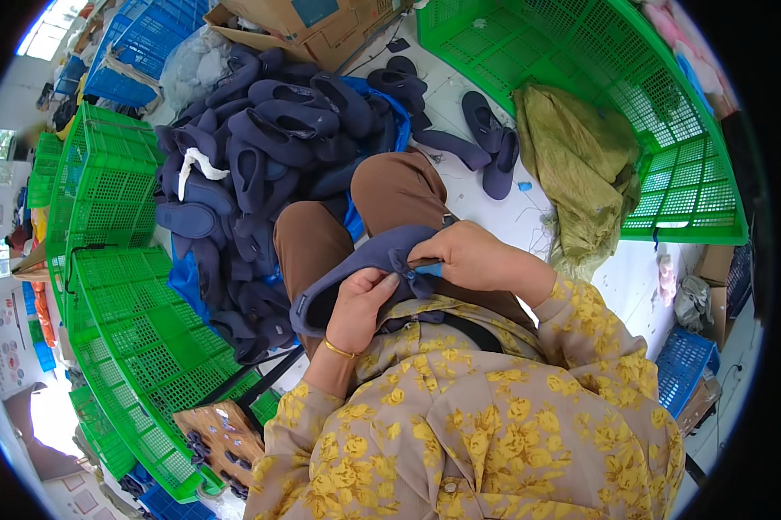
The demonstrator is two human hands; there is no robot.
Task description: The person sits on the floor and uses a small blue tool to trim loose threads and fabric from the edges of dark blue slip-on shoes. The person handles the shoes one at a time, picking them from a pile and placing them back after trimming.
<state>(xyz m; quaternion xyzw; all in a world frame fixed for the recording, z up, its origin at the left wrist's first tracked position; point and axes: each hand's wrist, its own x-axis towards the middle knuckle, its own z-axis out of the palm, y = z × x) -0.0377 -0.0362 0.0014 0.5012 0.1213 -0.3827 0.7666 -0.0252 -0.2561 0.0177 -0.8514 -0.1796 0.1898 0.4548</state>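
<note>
A dark navy slipper [356, 270] lies across my lap, its toe pointing up and to the right. My left hand [356, 308] is closed on its near edge, thumb on top, by the opening. My right hand [475, 258] is closed in a pinch at the slipper's right side, close to the left fingertips. Below its fingers shows a small blue and dark piece [429, 269]; most of it is hidden, so its kind is unclear. Beyond my knees a large heap of similar navy slippers [273, 130] lies on blue sheeting [185, 277].
Green plastic crates [130, 321] line the left, and a big green crate [581, 43] stands at the far right. An olive sack [572, 165] lies near several loose slippers [494, 143] on the white floor. A cardboard box [321, 30] stands behind the heap; a wooden stool [226, 433] is lower left.
</note>
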